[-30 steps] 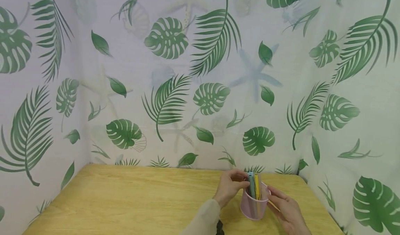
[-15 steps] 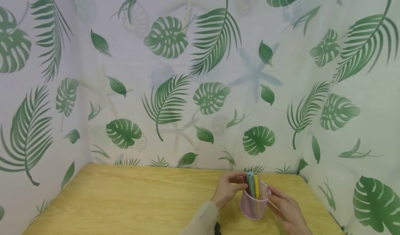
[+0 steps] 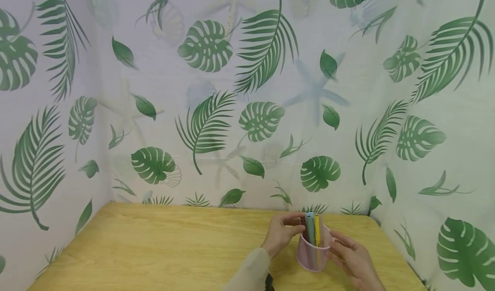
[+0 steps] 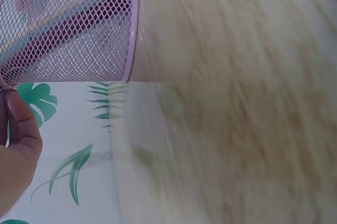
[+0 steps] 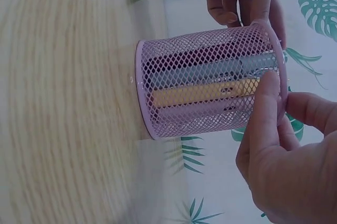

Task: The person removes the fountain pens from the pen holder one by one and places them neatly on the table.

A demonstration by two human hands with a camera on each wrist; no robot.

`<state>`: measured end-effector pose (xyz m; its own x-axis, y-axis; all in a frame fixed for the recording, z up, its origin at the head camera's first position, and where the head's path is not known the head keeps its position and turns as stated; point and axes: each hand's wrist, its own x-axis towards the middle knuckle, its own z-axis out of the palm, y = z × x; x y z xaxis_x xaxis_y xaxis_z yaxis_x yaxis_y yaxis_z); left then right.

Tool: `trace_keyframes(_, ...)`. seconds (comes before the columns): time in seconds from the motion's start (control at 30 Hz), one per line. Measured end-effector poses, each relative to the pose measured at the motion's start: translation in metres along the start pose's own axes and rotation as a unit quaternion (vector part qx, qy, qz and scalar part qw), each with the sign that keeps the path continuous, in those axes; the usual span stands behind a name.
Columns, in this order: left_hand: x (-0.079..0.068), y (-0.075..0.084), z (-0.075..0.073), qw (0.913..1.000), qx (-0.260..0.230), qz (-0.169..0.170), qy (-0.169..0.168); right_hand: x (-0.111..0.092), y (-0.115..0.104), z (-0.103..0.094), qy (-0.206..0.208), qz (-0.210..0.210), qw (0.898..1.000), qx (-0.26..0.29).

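A pink mesh pen holder (image 3: 312, 256) stands upright on the wooden table in the head view. It holds several pens: a blue-grey pen (image 3: 310, 228), a yellow pen (image 3: 318, 231) and a dark maroon pen (image 5: 210, 58), seen through the mesh in the right wrist view. My left hand (image 3: 280, 235) curls at the holder's left rim, thumb and forefinger tips right beside the maroon pen's top. On the opposite side my right hand (image 3: 353, 256) pinches the rim; in the right wrist view one finger lies over the mesh and another sits behind the rim.
The light wooden table (image 3: 166, 248) extends far to the left of the holder. White cloth walls (image 3: 216, 145) with green leaf prints enclose its back and sides. The table's right edge runs close beside my right hand.
My left fingertips have drawn slightly left, off the blue-grey pen's top. The right fingers have shifted a little on the rim. The pen holder stays almost in place.
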<state>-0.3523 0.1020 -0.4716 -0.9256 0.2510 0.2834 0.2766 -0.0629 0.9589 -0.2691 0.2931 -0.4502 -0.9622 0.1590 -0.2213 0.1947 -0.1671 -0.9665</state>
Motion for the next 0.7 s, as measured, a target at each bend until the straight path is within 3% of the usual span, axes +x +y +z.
trace_keyframes(0.4,-0.0009,0.0004,0.0013,1.0000,0.004,-0.006,0.005,0.0032,0.0019,0.0015,0.036,0.012,0.999,-0.025)
trace_keyframes(0.7,-0.0008,0.0079,0.0003,0.9995,0.000,-0.008,0.029,0.0044,-0.0006,0.0036,0.043,0.001,0.998,-0.039)
